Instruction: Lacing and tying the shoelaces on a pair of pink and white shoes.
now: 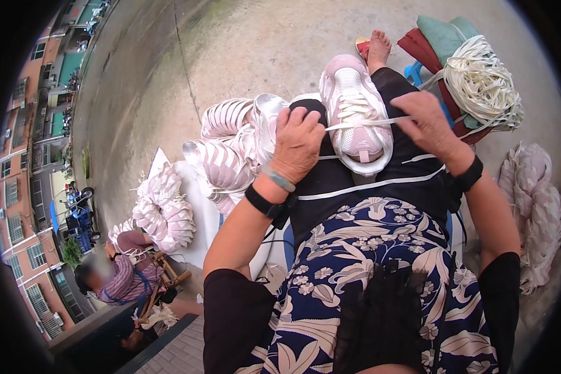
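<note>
A pale pink and white sneaker [355, 115] rests on my lap between my thighs, its toe pointing away from me. White laces [354, 107] cross its tongue through the eyelets. One flat white shoelace [369, 124] is drawn taut across the shoe near its collar. My left hand [298, 143] is closed on the lace's left end, its fingers curled. My right hand [431, 124] pinches the other end at the right of the shoe. Loose lace ends lie over my dark trousers [380, 177], below the heel.
Pink and white shoe pieces [227, 146] are heaped at my left, with another bundle [165, 212] beyond. A hank of cream laces [483, 84] lies on green and dark red cloth at right. A further shoe bundle [530, 206] sits on the floor. Another person [124, 277] sits at lower left.
</note>
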`<state>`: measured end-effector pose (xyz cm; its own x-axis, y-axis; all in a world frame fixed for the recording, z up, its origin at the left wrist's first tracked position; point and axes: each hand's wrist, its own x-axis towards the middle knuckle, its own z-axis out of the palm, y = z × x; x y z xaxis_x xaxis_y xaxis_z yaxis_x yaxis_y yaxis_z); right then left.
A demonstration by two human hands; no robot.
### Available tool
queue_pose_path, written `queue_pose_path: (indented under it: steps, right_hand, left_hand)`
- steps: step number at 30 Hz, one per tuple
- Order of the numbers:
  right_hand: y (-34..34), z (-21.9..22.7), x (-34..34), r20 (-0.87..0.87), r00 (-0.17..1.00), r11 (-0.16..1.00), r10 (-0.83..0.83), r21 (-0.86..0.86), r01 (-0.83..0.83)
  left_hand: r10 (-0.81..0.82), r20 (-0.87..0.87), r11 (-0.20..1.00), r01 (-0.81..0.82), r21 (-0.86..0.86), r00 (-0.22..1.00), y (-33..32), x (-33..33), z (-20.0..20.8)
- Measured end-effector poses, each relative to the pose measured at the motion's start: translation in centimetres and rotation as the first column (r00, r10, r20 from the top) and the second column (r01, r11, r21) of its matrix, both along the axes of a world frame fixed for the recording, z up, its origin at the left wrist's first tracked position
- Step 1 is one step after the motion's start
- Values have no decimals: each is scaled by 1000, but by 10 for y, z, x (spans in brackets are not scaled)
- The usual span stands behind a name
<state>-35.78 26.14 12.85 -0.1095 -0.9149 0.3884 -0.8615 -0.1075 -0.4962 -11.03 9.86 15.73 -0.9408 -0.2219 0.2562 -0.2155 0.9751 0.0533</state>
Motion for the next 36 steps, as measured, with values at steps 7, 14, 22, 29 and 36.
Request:
queue_pose_path:
  steps: [7,14,22,29,36]
  right_hand:
    - [-5,21,31,-28,1000,987,13,160,-9]
    - [0,28,7,-279,957,991,75,125,-41]
    - [29,14,4,-173,985,996,14,85,1]
    - [115,3,-51,-217,972,985,-94,124,123]
    - [228,-14,-167,-253,876,876,-411,157,456]
  left_hand:
    - [138,91,987,-129,-92,986,-34,66,22]
    - [148,99,988,-143,-50,984,-22,84,3]
    - [233,37,972,-234,26,972,-21,101,-5]
    - [386,31,919,-381,-97,922,-48,146,0]
    - [585,46,792,-559,-246,810,-100,216,25]
